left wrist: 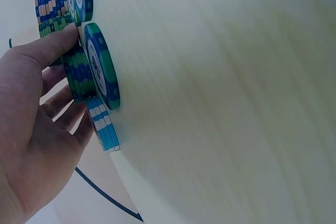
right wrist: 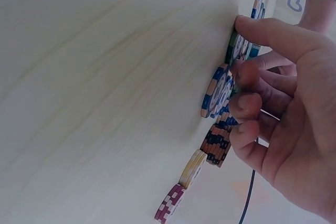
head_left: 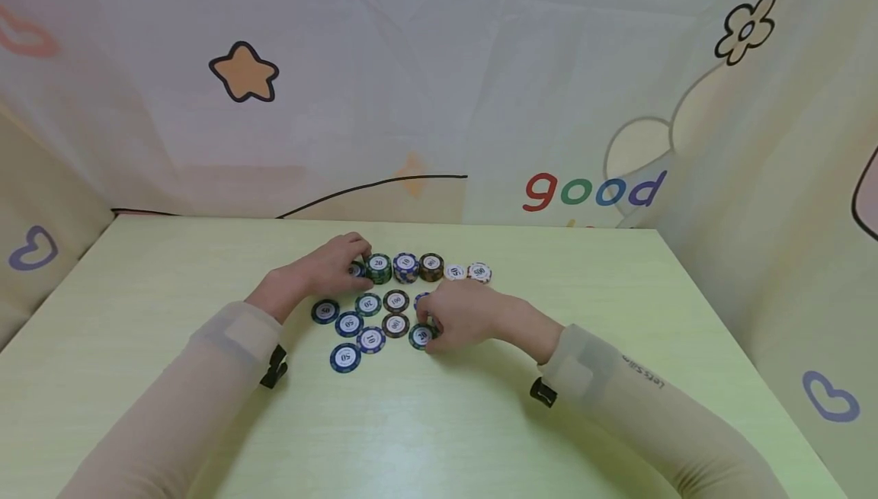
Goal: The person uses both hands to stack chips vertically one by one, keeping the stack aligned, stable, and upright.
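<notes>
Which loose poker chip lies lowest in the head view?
The blue-rimmed poker chip in front of all the rest; every other chip lies farther back.

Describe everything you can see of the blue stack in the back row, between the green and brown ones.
The blue stack is a pile of round, flat, plastic-looking chips with blue edges broken by peach blocks. The top face has a white centre whose number looks like 10. It stands upright on the table between the green stack and the brown stack; whether it touches them is unclear. Neither the left hand nor the right hand grips it.
</notes>
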`<act>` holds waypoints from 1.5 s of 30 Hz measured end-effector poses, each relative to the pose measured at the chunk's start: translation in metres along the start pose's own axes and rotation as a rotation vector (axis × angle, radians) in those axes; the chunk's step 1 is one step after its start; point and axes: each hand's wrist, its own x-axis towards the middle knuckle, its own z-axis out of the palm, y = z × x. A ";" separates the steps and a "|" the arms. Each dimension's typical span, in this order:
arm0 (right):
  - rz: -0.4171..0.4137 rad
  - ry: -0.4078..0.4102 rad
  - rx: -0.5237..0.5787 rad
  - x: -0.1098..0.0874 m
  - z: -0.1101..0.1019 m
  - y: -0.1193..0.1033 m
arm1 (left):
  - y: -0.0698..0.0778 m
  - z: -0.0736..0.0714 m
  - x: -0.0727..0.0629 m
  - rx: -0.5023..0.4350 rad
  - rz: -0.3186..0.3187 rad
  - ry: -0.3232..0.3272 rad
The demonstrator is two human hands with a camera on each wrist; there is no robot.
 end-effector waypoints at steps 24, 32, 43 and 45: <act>-0.007 0.124 -0.059 0.008 -0.002 0.000 | 0.000 -0.002 -0.001 -0.014 0.003 0.006; 0.047 0.163 -0.053 0.022 -0.007 0.002 | 0.000 -0.002 -0.002 -0.027 0.007 0.003; 0.094 0.248 -0.043 0.041 -0.016 -0.001 | -0.001 0.001 -0.001 -0.036 0.010 0.019; 0.098 0.258 -0.052 0.044 -0.017 -0.001 | -0.001 0.000 -0.001 -0.037 0.010 0.019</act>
